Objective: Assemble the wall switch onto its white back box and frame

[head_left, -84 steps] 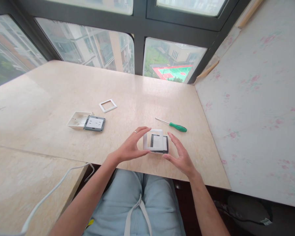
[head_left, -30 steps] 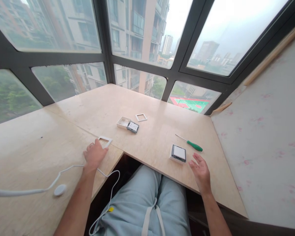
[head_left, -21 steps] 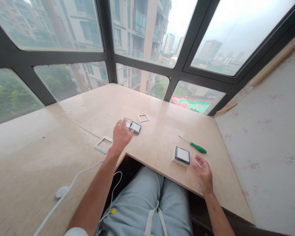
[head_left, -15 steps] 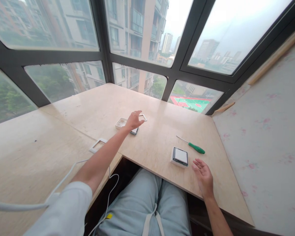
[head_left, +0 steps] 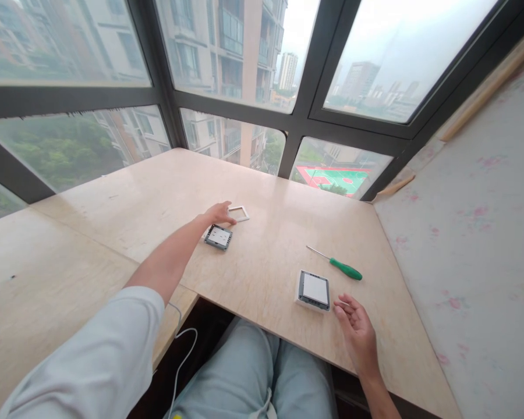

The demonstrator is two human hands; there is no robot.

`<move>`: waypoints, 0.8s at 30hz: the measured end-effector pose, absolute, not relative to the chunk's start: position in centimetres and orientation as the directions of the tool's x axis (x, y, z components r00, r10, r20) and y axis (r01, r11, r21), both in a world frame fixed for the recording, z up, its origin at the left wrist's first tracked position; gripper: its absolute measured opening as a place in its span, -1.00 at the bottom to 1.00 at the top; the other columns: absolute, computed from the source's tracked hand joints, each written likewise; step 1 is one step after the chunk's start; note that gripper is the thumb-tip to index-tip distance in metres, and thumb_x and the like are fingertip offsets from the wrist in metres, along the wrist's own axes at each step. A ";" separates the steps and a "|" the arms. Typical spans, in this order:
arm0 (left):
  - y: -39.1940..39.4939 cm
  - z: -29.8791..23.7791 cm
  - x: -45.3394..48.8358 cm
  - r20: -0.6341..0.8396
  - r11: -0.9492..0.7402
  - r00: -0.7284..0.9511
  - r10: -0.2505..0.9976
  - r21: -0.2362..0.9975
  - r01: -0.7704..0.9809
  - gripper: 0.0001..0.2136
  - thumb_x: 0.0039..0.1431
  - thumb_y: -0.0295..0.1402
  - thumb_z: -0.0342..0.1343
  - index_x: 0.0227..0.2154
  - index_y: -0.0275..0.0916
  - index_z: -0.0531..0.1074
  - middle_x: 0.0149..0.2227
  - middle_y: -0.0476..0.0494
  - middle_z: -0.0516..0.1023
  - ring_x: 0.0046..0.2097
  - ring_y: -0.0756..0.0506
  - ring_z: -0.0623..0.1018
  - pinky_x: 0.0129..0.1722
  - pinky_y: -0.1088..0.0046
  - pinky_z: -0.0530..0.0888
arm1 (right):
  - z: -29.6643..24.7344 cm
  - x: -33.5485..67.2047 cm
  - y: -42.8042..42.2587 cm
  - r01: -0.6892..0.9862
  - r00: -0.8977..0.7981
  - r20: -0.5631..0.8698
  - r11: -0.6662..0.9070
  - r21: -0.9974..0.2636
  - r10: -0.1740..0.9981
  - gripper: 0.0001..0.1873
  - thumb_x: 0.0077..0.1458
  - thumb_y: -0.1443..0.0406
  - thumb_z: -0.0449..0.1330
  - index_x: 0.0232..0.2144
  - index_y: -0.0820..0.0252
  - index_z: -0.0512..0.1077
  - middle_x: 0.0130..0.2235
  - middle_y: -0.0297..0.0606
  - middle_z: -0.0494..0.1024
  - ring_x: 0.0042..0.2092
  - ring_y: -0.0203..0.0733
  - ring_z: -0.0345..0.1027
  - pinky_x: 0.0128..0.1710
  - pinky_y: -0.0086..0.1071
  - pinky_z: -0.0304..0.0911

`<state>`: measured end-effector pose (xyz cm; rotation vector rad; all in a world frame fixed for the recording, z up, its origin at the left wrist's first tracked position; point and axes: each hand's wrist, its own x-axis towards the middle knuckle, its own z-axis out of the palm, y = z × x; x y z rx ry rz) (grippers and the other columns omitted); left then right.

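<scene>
My left hand [head_left: 220,213] reaches to the far part of the table, thumb and fingers on either side of the left end of a thin white rectangular frame [head_left: 245,214]. Just below its wrist lies a wall socket module [head_left: 219,237] with a grey rim and white face. My right hand [head_left: 357,329] is half closed near the front edge, thumb against curled fingers. A small pale, thin thing shows at its fingertips, too small to name. Left of that hand stands a white box with a grey-rimmed, white-faced module [head_left: 314,289] on it.
A screwdriver [head_left: 346,269] with a green handle lies beyond the right hand. A white cable [head_left: 186,355] hangs over the table's front edge at left. Windows [head_left: 240,52] border the back, and a flowered wall [head_left: 471,262] the right side.
The view has swung slightly. My left hand has drawn back a little leftward, uncovering more of the socket module and the white frame. My right hand stays beside the white box.
</scene>
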<state>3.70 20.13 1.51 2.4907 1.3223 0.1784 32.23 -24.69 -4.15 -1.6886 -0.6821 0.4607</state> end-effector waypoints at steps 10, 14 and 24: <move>15.0 6.6 6.9 0.196 -0.756 0.743 0.640 0.332 0.564 -0.12 -0.10 -0.06 0.32 0.26 -0.29 0.15 0.20 -0.29 0.39 0.22 -0.29 0.36 0.25 0.23 0.24 | -3.8 31.9 -24.7 0.201 0.748 0.086 -0.101 -0.974 0.658 -0.48 0.02 0.01 0.30 -0.03 0.12 0.41 -0.03 -0.09 0.56 -0.08 0.02 0.51 -0.04 -0.09 0.44; 9.3 7.5 11.6 0.370 -0.885 0.836 0.405 0.390 0.256 -0.21 -0.07 -0.09 0.31 0.21 -0.30 0.23 0.19 -0.35 0.38 0.19 -0.30 0.39 0.22 0.15 0.29 | -3.8 31.8 -24.5 0.198 0.744 0.110 -0.061 -0.978 0.659 -0.50 0.06 0.01 0.28 -0.03 0.14 0.41 -0.03 -0.07 0.55 -0.10 -0.01 0.51 -0.04 -0.09 0.45; -6.8 1.3 18.9 0.484 -0.674 0.738 0.471 0.737 -0.054 -0.25 -0.02 -0.20 0.33 0.24 -0.19 0.19 0.16 -0.35 0.40 0.19 -0.30 0.43 0.17 0.04 0.39 | -3.2 31.4 -25.1 0.170 0.755 0.137 0.010 -0.985 0.642 -0.55 0.13 0.03 0.23 -0.01 0.12 0.38 -0.01 -0.10 0.54 -0.11 -0.06 0.52 -0.11 -0.13 0.47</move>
